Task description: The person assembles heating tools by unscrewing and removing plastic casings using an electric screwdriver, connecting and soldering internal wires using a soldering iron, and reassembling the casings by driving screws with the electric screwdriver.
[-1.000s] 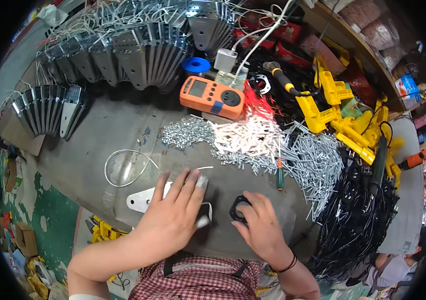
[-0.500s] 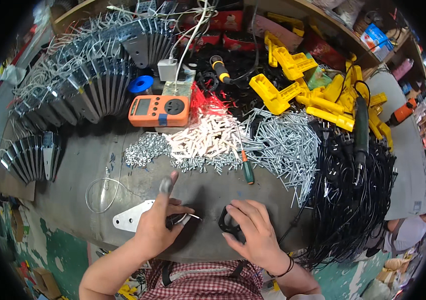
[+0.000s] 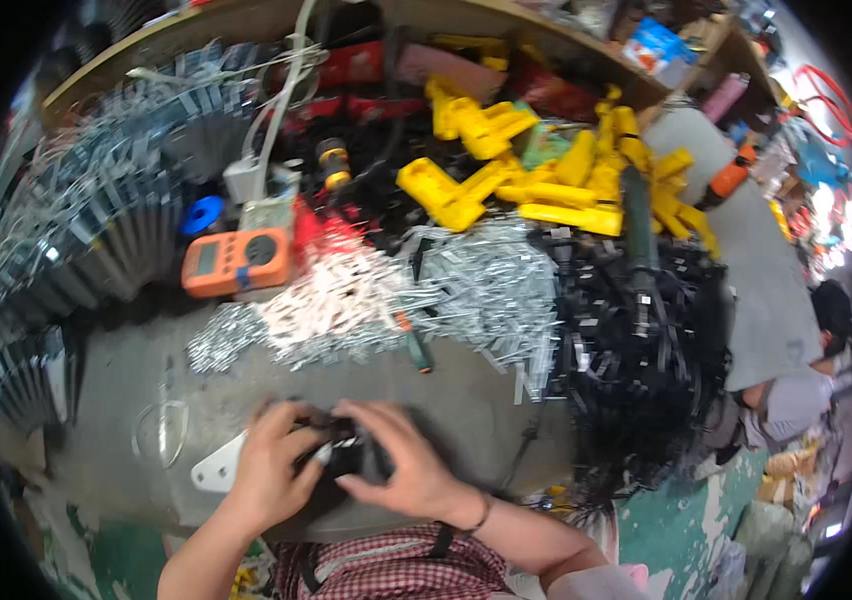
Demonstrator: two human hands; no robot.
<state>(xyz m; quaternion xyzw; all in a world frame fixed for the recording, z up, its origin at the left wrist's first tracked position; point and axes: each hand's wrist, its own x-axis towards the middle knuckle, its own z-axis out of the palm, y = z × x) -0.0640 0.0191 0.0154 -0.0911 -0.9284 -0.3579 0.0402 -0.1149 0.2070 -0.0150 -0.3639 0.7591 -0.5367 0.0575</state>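
Note:
Close together in front of me, my left hand (image 3: 274, 465) and my right hand (image 3: 408, 468) meet over the near part of the bench. Curled fingers of my left hand grip a pale metal bracket (image 3: 214, 469) with holes, its pointed end sticking out to the left. Between the hands is a small black part (image 3: 346, 452), held by my right hand's fingers and thumb against what the left holds. Motion blur hides its exact shape and whether it touches the bracket. A thin looped wire (image 3: 160, 434) lies left of the bracket.
Beyond my hands lie heaps of nuts (image 3: 224, 338), whitish pieces (image 3: 331, 300) and screws (image 3: 491, 290), with a green screwdriver (image 3: 418, 350). An orange multimeter (image 3: 236, 262) stands behind. Metal brackets line the left; yellow plastic parts (image 3: 456, 195) and black cables (image 3: 636, 390) fill the right.
My right hand has come left with the black part to meet my left hand. Left thumb, raised before, is lowered. The whole view has shifted and blurred.

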